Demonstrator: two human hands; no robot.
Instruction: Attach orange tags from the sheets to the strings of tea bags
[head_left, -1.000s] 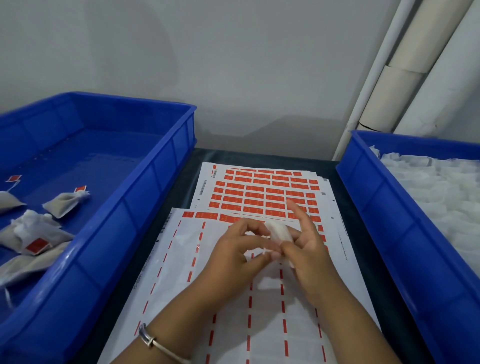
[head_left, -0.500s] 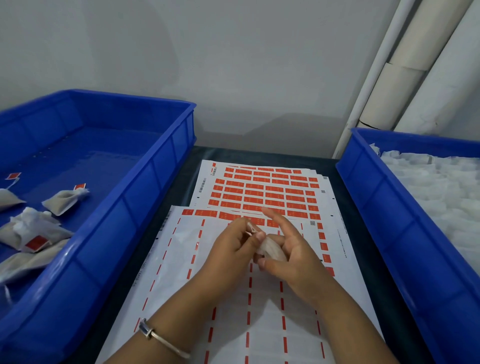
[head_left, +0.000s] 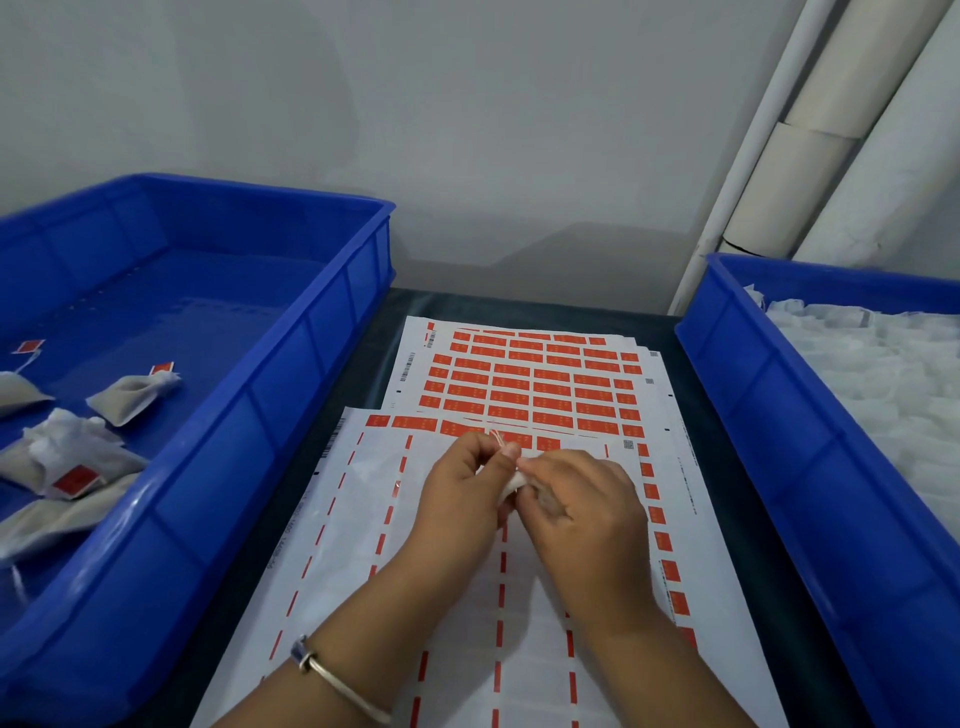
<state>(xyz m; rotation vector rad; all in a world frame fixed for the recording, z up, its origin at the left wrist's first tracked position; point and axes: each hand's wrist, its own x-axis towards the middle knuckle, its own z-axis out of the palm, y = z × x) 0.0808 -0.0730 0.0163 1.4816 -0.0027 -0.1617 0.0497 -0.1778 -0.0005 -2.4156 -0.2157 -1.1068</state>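
Both hands' grip (head_left: 514, 470) pinches tea bag (head_left: 511, 480) between fingertips.

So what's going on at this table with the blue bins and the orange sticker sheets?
A person is tagging tea bags by hand. Over the nearly used-up tag sheet, the right hand grips a small white tea bag while the left hand pinches its string. A fuller sheet of orange tags lies behind. The left bin holds a few tagged bags; the right bin is piled with white bags.
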